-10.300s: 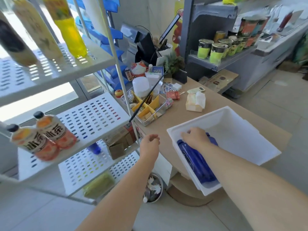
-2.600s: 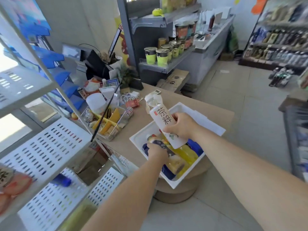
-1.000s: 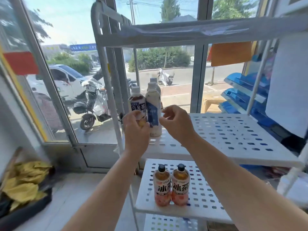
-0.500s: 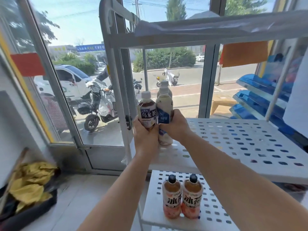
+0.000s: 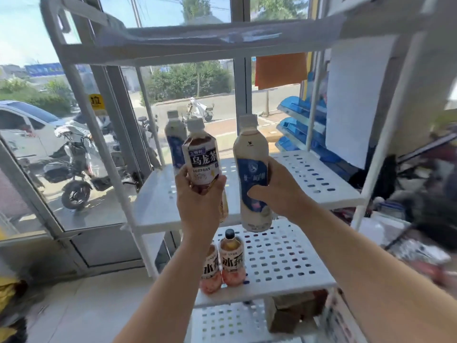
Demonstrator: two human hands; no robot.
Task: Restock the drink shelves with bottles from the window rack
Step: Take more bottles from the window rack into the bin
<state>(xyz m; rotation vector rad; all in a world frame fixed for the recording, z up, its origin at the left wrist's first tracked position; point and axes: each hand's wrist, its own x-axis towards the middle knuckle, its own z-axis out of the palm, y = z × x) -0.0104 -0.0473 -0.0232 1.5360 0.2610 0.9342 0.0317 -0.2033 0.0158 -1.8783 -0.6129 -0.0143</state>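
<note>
Now your left grip (image 5: 197,201) curls round the lower half of a dark oolong-tea plastic bottle with a white cap (image 5: 202,162), held nearly upright before the white perforated window rack (image 5: 309,174). At its three o'clock, your right grip (image 5: 277,191) wraps a milky beige bottle with a blue label (image 5: 252,169), held in the air. A matching milky bottle (image 5: 174,137) stands on the middle shelf at eleven o'clock. Two peach iced-tea bottles (image 5: 231,261) stand at six o'clock, one shelf lower.

Lifted off shelf (image 5: 321,179): oolong bottle (image 5: 204,164), white bottle (image 5: 252,169).
</note>
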